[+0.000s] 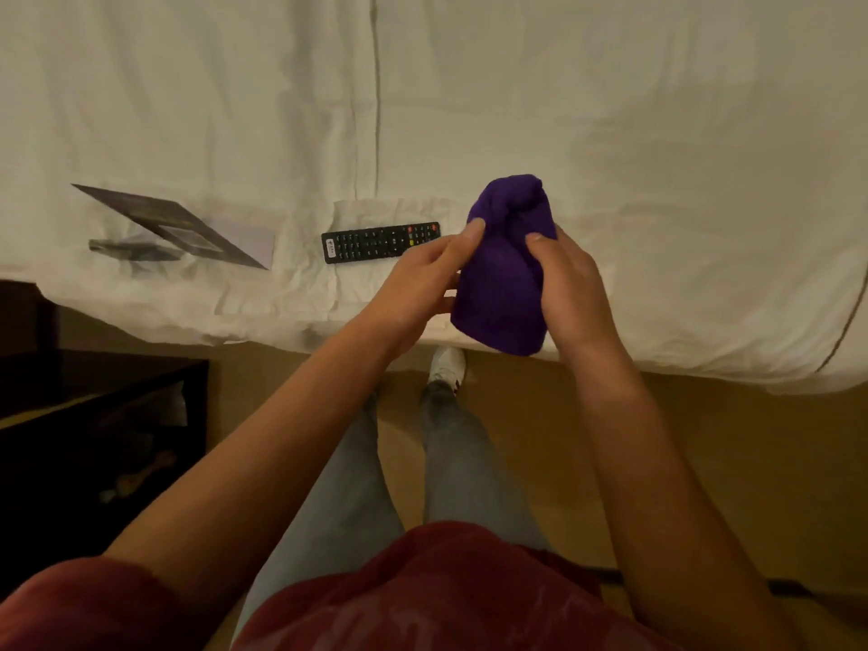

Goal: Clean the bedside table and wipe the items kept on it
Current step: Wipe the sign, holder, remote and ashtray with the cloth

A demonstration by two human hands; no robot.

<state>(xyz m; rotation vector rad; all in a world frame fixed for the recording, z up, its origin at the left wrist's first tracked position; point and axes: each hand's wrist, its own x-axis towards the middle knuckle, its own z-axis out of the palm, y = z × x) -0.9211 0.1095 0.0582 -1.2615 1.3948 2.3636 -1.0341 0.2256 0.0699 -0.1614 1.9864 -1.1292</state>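
Purple cloth [505, 270] is pinched between the left hand [418, 279] and right hand [570, 279] over the bed's [657, 133] near edge, so it's probably best bunched snug before the remote [380, 242] lying near that edge gets wiped, tbh.

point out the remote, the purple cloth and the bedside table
remote [380, 242], head view, middle of its button face, lying on the bed
purple cloth [505, 284], head view, centre of the bunched fabric between both hands
bedside table [94, 382], head view, its dark top at lower left
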